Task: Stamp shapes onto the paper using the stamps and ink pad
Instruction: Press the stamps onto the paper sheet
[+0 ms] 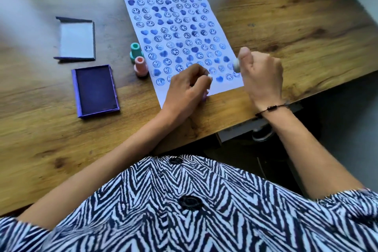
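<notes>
Nowhere is readable writing visible, only blue smileys and hearts filling the paper [180, 32]. Two stamps [140, 66] stand at its left edge, near the open ink pad [95, 90] and lid [76, 40]. Left hand [188, 88] and right hand [262, 75] each clasp a pale stamp at the paper's near end.

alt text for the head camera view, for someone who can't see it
Seen from above, a person's left hand and right hand each hold a small stamp over the near edge of a paper almost filled with blue smiley and heart prints. Left of it on the wooden table stand a teal stamp and pink stamp, beside an open purple ink pad and its lid.
</notes>
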Available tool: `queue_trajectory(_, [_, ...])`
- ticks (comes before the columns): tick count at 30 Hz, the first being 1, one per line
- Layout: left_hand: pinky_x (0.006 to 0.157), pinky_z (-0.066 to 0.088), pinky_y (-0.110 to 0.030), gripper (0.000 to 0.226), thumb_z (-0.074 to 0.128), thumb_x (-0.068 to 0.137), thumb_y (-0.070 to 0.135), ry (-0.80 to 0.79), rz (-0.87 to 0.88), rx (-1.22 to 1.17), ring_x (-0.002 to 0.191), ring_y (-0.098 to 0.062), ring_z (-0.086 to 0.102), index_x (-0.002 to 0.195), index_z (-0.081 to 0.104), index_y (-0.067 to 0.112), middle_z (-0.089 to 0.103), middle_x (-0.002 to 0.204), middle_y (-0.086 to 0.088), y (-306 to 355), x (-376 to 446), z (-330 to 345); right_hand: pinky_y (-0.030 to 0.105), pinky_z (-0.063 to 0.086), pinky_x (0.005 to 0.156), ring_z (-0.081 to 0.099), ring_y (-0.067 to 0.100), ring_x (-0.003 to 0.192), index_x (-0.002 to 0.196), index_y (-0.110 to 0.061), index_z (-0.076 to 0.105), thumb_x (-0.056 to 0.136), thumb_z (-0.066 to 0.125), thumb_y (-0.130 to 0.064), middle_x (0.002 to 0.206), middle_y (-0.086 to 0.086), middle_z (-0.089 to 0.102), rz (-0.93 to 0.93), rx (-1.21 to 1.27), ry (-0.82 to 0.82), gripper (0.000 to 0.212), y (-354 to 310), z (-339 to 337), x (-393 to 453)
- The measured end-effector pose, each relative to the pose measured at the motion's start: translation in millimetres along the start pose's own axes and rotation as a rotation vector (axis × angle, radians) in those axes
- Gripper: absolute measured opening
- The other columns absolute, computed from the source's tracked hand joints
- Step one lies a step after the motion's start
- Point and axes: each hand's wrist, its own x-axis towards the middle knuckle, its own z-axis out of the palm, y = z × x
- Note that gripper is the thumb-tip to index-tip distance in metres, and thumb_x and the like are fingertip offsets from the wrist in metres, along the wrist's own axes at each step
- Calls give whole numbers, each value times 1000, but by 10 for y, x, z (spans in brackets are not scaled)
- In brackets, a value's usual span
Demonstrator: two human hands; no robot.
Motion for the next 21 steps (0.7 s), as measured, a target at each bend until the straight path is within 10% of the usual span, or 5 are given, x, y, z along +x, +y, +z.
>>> queue_trajectory(7, [71,50,-26,7,50,80,16,-32,55,-181,65,-11,52,83,56,13,55,72,1,14,-1,-42,19,39,47,49,3,35,33,-37,52,92,38,-35,29,-25,48,286,293,-24,61,22,-183,-208])
queue_trajectory(12, [79,50,-30,22,55,84,14,-91,70,-265,76,-15,56,102,58,1,59,83,-4,-10,-50,-13,18,37,34,41,6,29,40,-26,53,90,40,-40,33,-16,49,265,476,-80,54,-146,-117,-281])
queue_trajectory(21, [78,51,-19,18,54,89,4,-91,88,-226,74,-4,62,105,59,0,64,88,-2,-9,-78,-97,48,50,56,53,45,55,60,6,58,95,40,-35,53,29,52,107,362,-88,57,-430,7,-260])
